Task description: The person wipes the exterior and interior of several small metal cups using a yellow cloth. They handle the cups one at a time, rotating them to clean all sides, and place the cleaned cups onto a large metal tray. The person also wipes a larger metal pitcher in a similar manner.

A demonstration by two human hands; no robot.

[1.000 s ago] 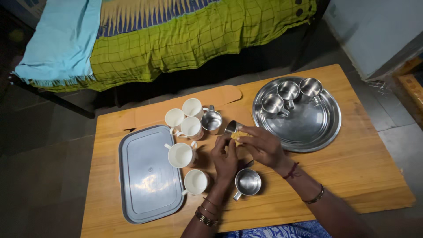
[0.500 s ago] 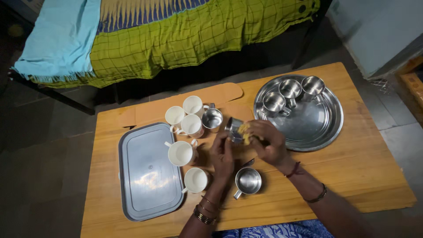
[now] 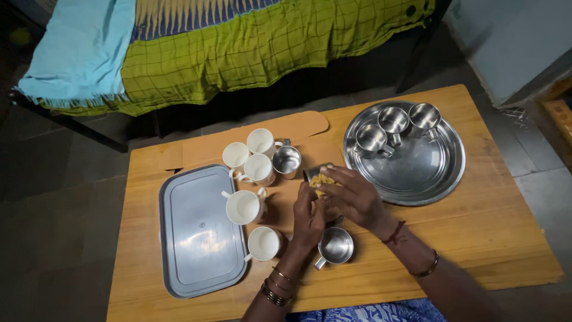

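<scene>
While I watch through the head view, the only one I have, both hands meet near the middle of the wooden tabletop [image 3: 476, 238]. My right hand [image 3: 356, 200] is curled around a small steel cup [image 3: 314, 173], tipped on its side with its mouth toward ten o'clock; its long axis runs from about four o'clock to ten o'clock. Something yellow and crumpled [image 3: 322, 180] sits at the cup's mouth, pressed under the right fingers; I cannot tell what it is. My left hand [image 3: 308, 216] comes up from six o'clock, fingers half closed, tips touching the yellow piece and the cup from below. I cannot say whether it grips or only steadies. The cup lies at twelve o'clock from the left hand and ten o'clock from the right palm, so the right hand has the firmer hold.

Just beside the left wrist, at five o'clock, a second steel cup [image 3: 335, 246] stands upright, shiny and handled. At nine o'clock from the hands stand five white cups [image 3: 244, 206], smooth and glossy, with another steel cup [image 3: 287, 160] among them. Further toward nine o'clock lies a grey rectangular tray [image 3: 196, 238] with rounded corners. At two o'clock a round steel plate [image 3: 417, 173] carries three steel cups [image 3: 393, 120] near its far rim.
</scene>
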